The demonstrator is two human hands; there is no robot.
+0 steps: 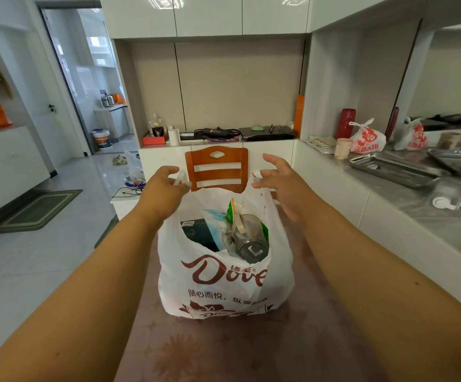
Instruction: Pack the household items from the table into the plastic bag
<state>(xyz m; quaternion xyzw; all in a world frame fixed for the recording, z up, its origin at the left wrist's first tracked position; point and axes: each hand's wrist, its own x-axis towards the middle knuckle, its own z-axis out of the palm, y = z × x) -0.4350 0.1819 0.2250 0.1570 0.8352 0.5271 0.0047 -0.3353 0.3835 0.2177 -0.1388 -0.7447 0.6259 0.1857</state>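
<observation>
From the head view, your left hand is pinching the left handle loop of the plastic bag, fingers curled round the strip. Your right hand is half spread: thumb and forefinger nip the right handle loop, while the other fingers fan out loose above it.

The bag stands upright on the bench, which has a pinkish floral cover, with its mouth held wide between your hands. Inside you can see a dark box on the left, a light blue packet beside it, a green and white pouch standing up, and a clear jar lying tilted at the top. No loose items show on the bench around the bag, so the packing looks close to done. A wooden chair stands just behind.

The weak point is your right-hand hold: it is only a fingertip nip, and if you lift now that loop may slip out, dropping that side so the bag tips. The jar sits high near the rim and would be first to roll out. The box's corners could also strain the thin film under load.
</observation>
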